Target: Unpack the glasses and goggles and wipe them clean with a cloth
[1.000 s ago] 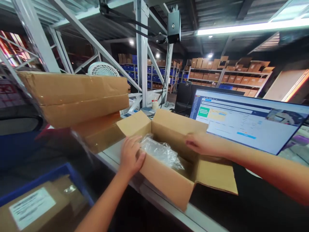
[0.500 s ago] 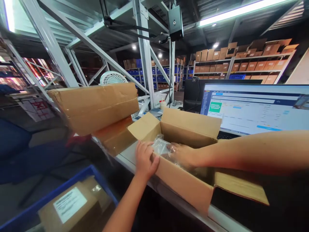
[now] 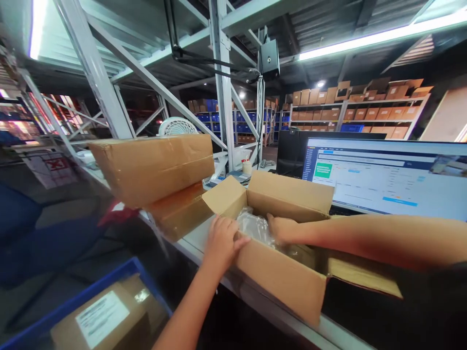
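Note:
An open cardboard box (image 3: pixel 280 282) stands on the bench with its flaps folded outward. My left hand (image 3: pixel 223 240) grips its near left corner, fingers over the edge and thumb against the near wall. Inside the box lies a clear plastic bag (image 3: pixel 255 227); its contents are hard to make out. My right hand (image 3: pixel 284 230) reaches into the box from the right, right beside the bag. Its fingertips are mostly hidden and blurred, so I cannot tell whether they hold the plastic.
Two closed cartons, the upper one (image 3: pixel 156 167) on the lower (image 3: pixel 182 209), sit left of the box. Below left is a blue crate (image 3: pixel 136 267) holding a labelled carton (image 3: pixel 104 316). A lit monitor (image 3: pixel 383 180) stands behind right. A metal post (image 3: pixel 223 92) rises behind the bench.
My right hand has drawn back slightly from the plastic bag toward the box's far side, and more of the bag shows. My left hand stays on the corner. The view has shifted slightly.

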{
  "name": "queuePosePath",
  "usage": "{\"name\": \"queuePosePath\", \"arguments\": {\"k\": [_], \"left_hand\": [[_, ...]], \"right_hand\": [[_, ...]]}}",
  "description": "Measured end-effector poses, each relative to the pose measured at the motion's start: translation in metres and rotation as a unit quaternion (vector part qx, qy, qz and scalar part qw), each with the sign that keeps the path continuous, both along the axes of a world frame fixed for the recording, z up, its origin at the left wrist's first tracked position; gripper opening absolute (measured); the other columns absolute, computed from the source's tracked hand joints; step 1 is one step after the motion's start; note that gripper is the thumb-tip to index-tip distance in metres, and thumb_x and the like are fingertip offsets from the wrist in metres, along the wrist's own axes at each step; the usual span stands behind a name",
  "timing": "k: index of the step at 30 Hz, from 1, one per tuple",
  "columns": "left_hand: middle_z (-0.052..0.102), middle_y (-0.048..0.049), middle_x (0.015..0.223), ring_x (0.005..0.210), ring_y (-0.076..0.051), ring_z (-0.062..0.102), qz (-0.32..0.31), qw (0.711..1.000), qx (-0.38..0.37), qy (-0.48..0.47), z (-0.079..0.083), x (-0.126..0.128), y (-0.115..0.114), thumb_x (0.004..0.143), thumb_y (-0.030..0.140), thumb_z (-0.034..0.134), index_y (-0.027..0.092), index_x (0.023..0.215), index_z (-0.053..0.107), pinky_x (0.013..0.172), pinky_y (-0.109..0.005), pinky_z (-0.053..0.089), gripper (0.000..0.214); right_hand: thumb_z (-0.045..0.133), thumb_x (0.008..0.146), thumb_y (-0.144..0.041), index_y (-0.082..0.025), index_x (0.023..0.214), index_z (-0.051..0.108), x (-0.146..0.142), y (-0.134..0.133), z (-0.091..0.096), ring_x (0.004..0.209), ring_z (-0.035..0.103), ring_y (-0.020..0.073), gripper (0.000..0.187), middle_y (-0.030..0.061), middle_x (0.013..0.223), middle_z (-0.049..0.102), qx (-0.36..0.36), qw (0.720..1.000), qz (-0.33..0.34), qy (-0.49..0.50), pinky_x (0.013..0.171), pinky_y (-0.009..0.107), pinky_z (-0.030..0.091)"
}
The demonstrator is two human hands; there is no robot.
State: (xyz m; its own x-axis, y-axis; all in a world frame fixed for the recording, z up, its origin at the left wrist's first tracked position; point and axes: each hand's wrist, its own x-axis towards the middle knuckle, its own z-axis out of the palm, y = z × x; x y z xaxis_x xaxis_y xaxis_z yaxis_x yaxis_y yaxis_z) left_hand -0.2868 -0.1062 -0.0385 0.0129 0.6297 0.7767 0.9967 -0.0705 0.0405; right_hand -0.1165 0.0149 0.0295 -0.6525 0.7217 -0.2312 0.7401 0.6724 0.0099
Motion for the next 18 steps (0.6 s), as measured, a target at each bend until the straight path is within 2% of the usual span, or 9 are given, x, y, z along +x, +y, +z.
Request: {"name": "queuePosePath", "arguments": {"k": [3, 6, 10, 13, 15, 17, 18], "left_hand": [[0.056, -0.0049, 0.072, 0.076, -0.025, 0.054, -0.004, 0.999, 0.028, 0.017, -0.002, -0.004, 0.002, 0.098, 0.069, 0.019, 0.022, 0.071, 0.054, 0.094, -0.046, 0.046, 0.065], [0.056, -0.0051, 0.07, 0.074, -0.025, 0.053, 0.0, 0.999, 0.038, 0.014, -0.003, -0.004, 0.003, 0.098, 0.069, 0.025, 0.021, 0.069, 0.054, 0.087, -0.044, 0.046, 0.063], [0.056, -0.004, 0.068, 0.071, -0.024, 0.054, 0.003, 0.999, 0.039, 0.011, 0.002, 0.0, 0.004, 0.098, 0.066, 0.033, 0.021, 0.069, 0.054, 0.082, -0.042, 0.046, 0.058], [0.057, -0.004, 0.067, 0.071, -0.024, 0.055, 0.008, 0.999, 0.043, 0.004, 0.006, 0.005, 0.001, 0.098, 0.064, 0.038, 0.02, 0.071, 0.055, 0.078, -0.041, 0.046, 0.055], [0.06, -0.0062, 0.074, 0.075, -0.026, 0.057, 0.024, 0.998, 0.062, -0.012, 0.012, 0.013, -0.002, 0.096, 0.062, 0.045, 0.018, 0.081, 0.059, 0.077, -0.043, 0.047, 0.049], [0.064, -0.0133, 0.099, 0.094, -0.031, 0.06, 0.026, 0.996, 0.085, -0.023, 0.021, 0.027, -0.007, 0.092, 0.059, 0.055, 0.014, 0.108, 0.061, 0.086, -0.048, 0.049, 0.048], [0.06, -0.0178, 0.117, 0.108, -0.034, 0.058, 0.014, 0.996, 0.089, -0.02, 0.028, 0.036, -0.009, 0.089, 0.057, 0.06, 0.013, 0.124, 0.057, 0.094, -0.051, 0.047, 0.056]], "right_hand": [[0.081, 0.07, -0.04, -0.007, 0.153, 0.033, 0.01, 0.0, 0.027, 0.112, 0.066, 0.0392, 0.102, 0.0265, 0.125, 0.066, 0.056, 0.996, 0.042, 0.052, 0.088, 0.045, 0.055], [0.089, 0.056, -0.051, -0.006, 0.156, 0.027, 0.025, 0.004, 0.061, 0.121, 0.058, 0.043, 0.126, 0.0283, 0.132, 0.06, 0.115, 0.985, 0.071, 0.102, 0.094, 0.048, 0.051], [0.089, 0.056, -0.051, -0.009, 0.155, 0.032, 0.051, 0.002, 0.095, 0.12, 0.055, 0.0403, 0.122, 0.0226, 0.13, 0.061, 0.214, 0.956, 0.122, 0.16, 0.093, 0.047, 0.05], [0.089, 0.054, -0.05, -0.011, 0.15, 0.04, 0.067, -0.005, 0.104, 0.108, 0.056, 0.0371, 0.115, 0.0175, 0.119, 0.065, 0.319, 0.916, 0.171, 0.174, 0.087, 0.046, 0.048], [0.087, 0.057, -0.052, -0.012, 0.149, 0.042, 0.074, -0.007, 0.104, 0.105, 0.055, 0.0358, 0.11, 0.0166, 0.117, 0.064, 0.372, 0.894, 0.187, 0.166, 0.085, 0.045, 0.046], [0.083, 0.063, -0.051, -0.013, 0.149, 0.041, 0.079, -0.005, 0.1, 0.105, 0.053, 0.035, 0.103, 0.0169, 0.12, 0.062, 0.422, 0.869, 0.2, 0.163, 0.085, 0.045, 0.043], [0.081, 0.066, -0.048, -0.013, 0.149, 0.041, 0.081, -0.003, 0.096, 0.105, 0.052, 0.0347, 0.099, 0.0174, 0.122, 0.061, 0.446, 0.855, 0.209, 0.161, 0.086, 0.045, 0.041]]}}
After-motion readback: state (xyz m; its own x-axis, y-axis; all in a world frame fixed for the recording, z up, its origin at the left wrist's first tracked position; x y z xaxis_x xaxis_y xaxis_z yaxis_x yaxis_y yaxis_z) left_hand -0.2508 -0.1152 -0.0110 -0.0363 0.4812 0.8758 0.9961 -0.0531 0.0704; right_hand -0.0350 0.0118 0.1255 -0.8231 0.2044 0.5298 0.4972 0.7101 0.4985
